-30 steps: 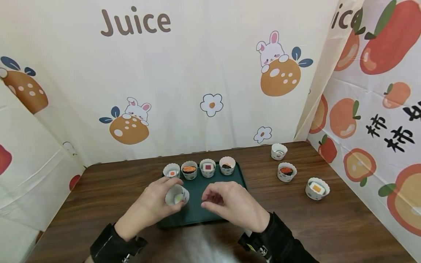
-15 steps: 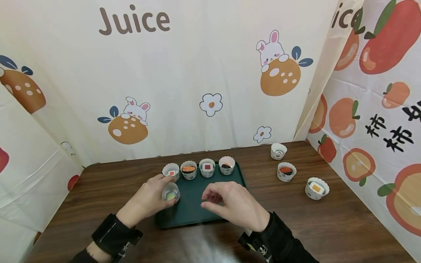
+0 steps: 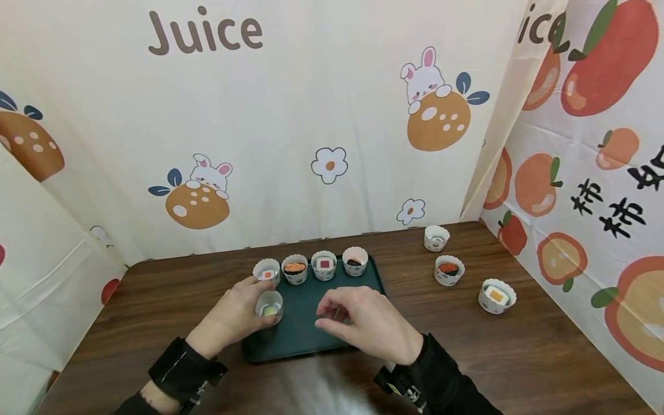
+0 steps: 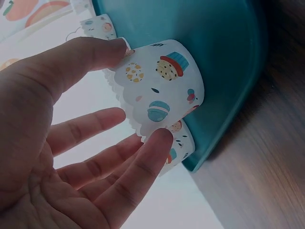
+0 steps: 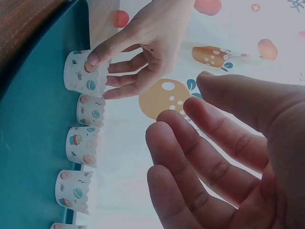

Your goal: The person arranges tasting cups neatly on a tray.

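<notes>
My left hand (image 3: 236,311) pinches a white scalloped paper cupcake cup (image 4: 162,86) between thumb and forefinger at its rim. Cupcake prints cover the cup's side, and something pale green shows inside it in the head view. It stands upright at the left side of the dark green tray (image 3: 311,340), just in front of a cup (image 3: 267,271) with an orange-topped white sushi piece. My right hand (image 3: 365,323) hovers over the tray's right part, its fingers loosely bent and holding nothing, as the right wrist view shows too.
Along the tray's back edge stand more sushi cups, among them one with an orange-topped piece (image 3: 295,268), one with a dark red centre (image 3: 324,264) and another (image 3: 355,261). Three cups (image 3: 449,270) stand on the brown table (image 3: 441,346) at right. Printed curtains (image 3: 290,115) enclose it.
My left hand has moved left with the cup and set it down on the tray's left side, then stayed there holding it. My right hand has barely moved.
</notes>
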Demonstrator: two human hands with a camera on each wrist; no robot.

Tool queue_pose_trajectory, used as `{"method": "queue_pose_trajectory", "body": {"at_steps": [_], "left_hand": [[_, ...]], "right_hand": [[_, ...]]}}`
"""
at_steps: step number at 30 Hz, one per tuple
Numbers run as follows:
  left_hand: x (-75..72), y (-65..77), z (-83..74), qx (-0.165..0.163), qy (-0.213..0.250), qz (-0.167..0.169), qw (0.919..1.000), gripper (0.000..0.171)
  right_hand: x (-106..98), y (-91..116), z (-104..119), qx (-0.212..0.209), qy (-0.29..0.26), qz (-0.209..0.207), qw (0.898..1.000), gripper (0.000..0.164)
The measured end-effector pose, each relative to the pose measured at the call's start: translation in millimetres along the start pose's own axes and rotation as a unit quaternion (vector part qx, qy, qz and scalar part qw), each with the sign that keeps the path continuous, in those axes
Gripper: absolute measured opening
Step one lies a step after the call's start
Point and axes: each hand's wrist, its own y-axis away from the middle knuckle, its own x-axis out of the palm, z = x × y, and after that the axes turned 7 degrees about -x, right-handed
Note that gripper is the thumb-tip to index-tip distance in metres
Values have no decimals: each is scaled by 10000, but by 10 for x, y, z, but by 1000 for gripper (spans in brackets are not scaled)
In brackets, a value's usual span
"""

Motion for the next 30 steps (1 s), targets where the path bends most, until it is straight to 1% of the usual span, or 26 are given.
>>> {"method": "queue_pose_trajectory", "body": {"at_steps": [5, 13, 20, 30], "left_hand": [[8, 5, 13, 35, 1, -97, 9999, 53], [8, 10, 22, 127, -5, -164, 9998, 53], [-24, 32, 19, -18, 40, -60, 10000, 54], [-33, 32, 41, -29, 38, -54, 10000, 55]], "right_hand": [[5, -6, -7, -58, 42, -8, 10000, 7], [16, -7, -17, -129, 22, 14, 9999, 6], [17, -9, -19, -154, 55, 9, 9999, 6], [16, -11, -17, -148, 34, 44, 9999, 6]]}}
